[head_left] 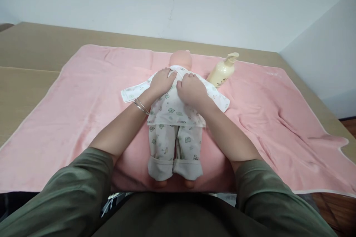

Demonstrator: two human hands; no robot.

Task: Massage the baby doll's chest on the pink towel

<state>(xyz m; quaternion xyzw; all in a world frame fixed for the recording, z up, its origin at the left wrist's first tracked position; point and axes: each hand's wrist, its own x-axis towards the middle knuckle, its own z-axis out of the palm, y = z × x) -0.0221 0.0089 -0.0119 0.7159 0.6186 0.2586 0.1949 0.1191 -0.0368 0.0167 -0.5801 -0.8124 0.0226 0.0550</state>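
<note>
A baby doll lies on a pink blanket with its head away from me and its feet at the near table edge. It wears a white baby shirt with small green animal prints and matching trousers with turned-up cuffs. Both shirt sleeves spread out sideways. At the upper chest, my left hand has its fingers closed on the shirt near the collar. My right hand is beside it, fingers curled on the shirt's other side. Exactly how much cloth each one grips is hidden.
The pink blanket covers much of the wooden table, wrinkled at the right. A cream pump bottle tilts beside the doll's right-hand side in view, close to the sleeve. A white wall stands behind the table.
</note>
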